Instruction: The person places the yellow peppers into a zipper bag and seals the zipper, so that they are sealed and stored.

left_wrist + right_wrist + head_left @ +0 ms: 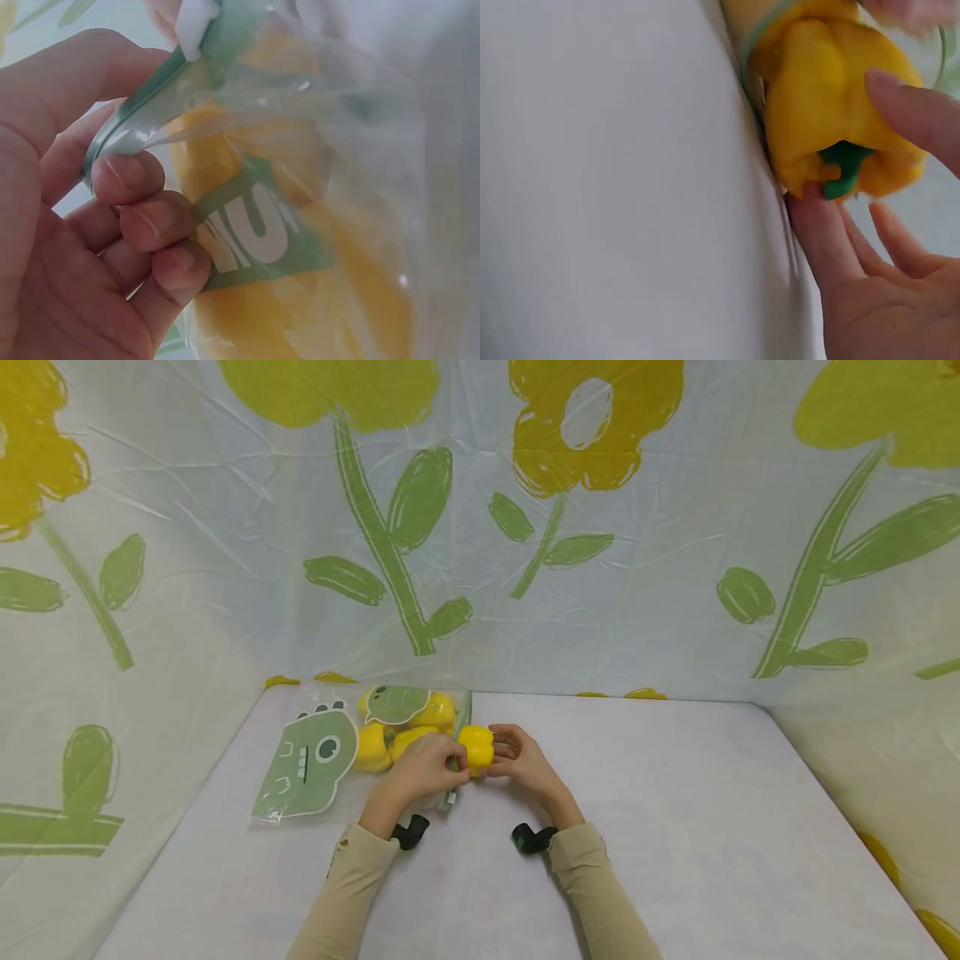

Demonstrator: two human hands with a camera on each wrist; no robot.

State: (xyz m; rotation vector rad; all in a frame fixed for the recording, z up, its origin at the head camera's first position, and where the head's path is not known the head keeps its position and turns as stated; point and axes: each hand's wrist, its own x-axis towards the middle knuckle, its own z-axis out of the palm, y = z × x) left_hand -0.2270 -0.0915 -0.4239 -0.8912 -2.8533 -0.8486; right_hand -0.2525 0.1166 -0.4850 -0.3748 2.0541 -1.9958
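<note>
While 2 beige sleeves (611, 897) reach over the near part of the white tabletop (712, 827), the left hand (423, 767) curls its fingers round the green edge strip (150, 84) of a clear bag (303, 768), and the right hand (531, 768) grasps 1 yellow bell pepper (477, 746) at the bag's mouth. The bag lies left of centre, more yellow peppers (372, 749) inside. Past the table's far edge hangs a creased pale sheet (645, 602) printed with yellow flowers (592, 468) and green stems (375, 518), also walling the left and right sides.
</note>
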